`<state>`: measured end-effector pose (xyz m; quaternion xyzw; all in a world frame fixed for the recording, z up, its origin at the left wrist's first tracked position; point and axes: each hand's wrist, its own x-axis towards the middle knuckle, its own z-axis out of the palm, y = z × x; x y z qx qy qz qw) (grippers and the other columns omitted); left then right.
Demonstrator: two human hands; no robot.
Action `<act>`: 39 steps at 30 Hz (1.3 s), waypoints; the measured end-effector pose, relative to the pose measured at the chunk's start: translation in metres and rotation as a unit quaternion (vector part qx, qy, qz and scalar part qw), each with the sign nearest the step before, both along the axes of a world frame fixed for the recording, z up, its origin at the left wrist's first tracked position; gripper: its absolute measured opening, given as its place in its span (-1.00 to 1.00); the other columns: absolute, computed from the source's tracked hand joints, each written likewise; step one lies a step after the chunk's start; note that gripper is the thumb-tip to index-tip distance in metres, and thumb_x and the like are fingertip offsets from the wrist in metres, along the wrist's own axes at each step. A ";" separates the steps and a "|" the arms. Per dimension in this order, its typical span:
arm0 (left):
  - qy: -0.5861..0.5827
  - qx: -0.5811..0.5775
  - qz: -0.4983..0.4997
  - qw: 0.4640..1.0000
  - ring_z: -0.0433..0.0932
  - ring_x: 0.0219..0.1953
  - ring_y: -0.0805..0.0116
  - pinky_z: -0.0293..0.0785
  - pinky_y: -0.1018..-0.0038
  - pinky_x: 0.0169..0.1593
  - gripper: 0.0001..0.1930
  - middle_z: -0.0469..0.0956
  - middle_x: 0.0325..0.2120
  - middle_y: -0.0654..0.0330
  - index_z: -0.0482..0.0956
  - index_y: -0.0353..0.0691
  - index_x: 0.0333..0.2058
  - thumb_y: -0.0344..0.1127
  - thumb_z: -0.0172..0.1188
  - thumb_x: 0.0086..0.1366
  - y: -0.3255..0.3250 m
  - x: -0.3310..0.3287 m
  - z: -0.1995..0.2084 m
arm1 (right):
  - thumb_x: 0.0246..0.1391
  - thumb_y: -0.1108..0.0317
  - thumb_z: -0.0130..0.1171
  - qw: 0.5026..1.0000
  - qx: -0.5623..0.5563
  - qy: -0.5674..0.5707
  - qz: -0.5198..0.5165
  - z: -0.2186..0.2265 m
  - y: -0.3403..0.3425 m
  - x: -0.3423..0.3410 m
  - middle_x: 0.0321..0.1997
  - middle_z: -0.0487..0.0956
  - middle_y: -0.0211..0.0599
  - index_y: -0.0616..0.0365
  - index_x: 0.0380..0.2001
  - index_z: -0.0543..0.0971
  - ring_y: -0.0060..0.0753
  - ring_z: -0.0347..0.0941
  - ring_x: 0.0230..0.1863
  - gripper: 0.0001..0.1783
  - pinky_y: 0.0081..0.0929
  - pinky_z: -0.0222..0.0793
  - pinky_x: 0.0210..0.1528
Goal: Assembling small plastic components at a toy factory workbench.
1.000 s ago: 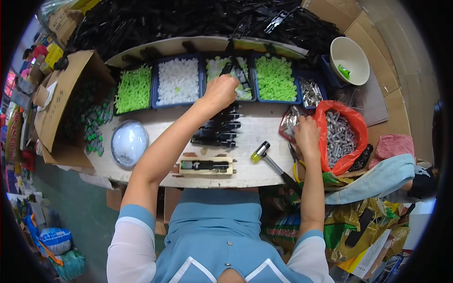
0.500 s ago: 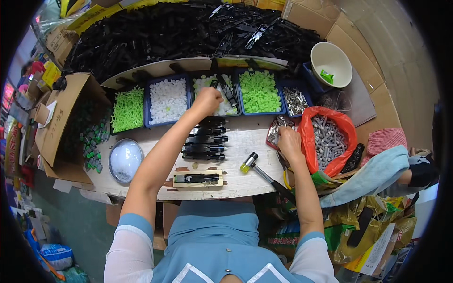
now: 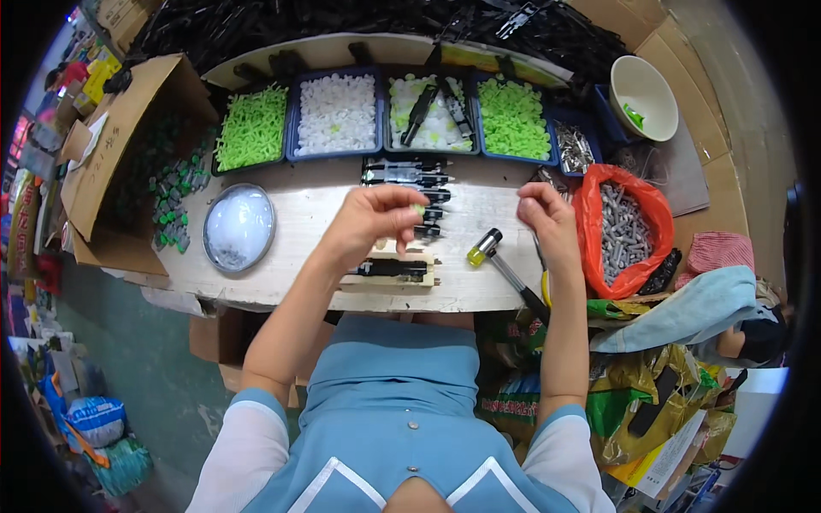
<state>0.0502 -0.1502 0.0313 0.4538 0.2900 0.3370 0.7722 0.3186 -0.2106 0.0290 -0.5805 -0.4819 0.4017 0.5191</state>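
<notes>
My left hand (image 3: 369,224) is raised over the near middle of the table, thumb and fingers pinching a small pale green plastic piece (image 3: 419,209). Below it, a black moulded part (image 3: 389,268) lies in a light wooden holder (image 3: 417,280), partly covered by that hand. Just beyond the fingers, several black parts (image 3: 409,178) lie in a row. My right hand (image 3: 550,224) hovers left of the red bag, fingertips drawn together; whatever they hold is too small to make out. A hammer (image 3: 487,245) with a yellow-ended head lies between both hands.
Trays of green pieces (image 3: 251,128), white pieces (image 3: 336,117) and small metal parts (image 3: 573,147) line the back. A red bag (image 3: 584,227) of grey cylinders stands right, beneath a cream bowl (image 3: 658,115). Left are a round dish (image 3: 239,227) and a cardboard box (image 3: 111,154).
My left hand has left the tray of white and green pieces and come nearer, with a pale green piece in its fingers. My right hand has lifted off the small metal parts. The view has shifted.
</notes>
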 end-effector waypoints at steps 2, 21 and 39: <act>-0.030 -0.039 -0.009 0.999 0.48 -0.58 0.56 0.47 0.63 -0.56 -0.80 0.51 -0.58 0.22 0.52 -0.37 -0.25 -0.49 0.19 0.11 -0.025 -0.008 -0.010 | 0.05 0.54 0.00 0.998 0.010 0.027 0.055 0.018 -0.012 -0.040 -0.41 0.41 -0.55 0.19 -0.33 0.47 -0.73 0.30 -0.38 -0.89 -0.78 0.23 -0.27; -0.042 -0.026 0.014 0.999 0.50 -0.54 0.52 0.51 0.61 -0.52 -0.78 0.51 -0.52 0.20 0.49 -0.40 -0.20 -0.47 0.14 0.16 -0.076 -0.030 -0.020 | 0.11 0.50 -0.03 0.981 0.040 0.123 0.146 -0.002 -0.042 -0.133 -0.31 0.38 -0.42 0.26 -0.34 0.45 -0.64 0.34 -0.28 -0.91 -0.69 0.27 -0.23; -0.145 -0.119 0.124 0.974 0.46 -0.66 0.50 0.44 0.58 -0.68 -0.87 0.52 -0.54 0.12 0.49 -0.35 -0.31 -0.42 0.12 0.19 -0.083 -0.039 -0.045 | -0.16 0.56 0.13 0.927 0.244 -0.248 0.138 -0.008 -0.035 -0.148 -0.35 0.49 -0.30 0.18 -0.38 0.52 -0.30 0.41 -0.32 -0.82 -0.45 0.19 -0.28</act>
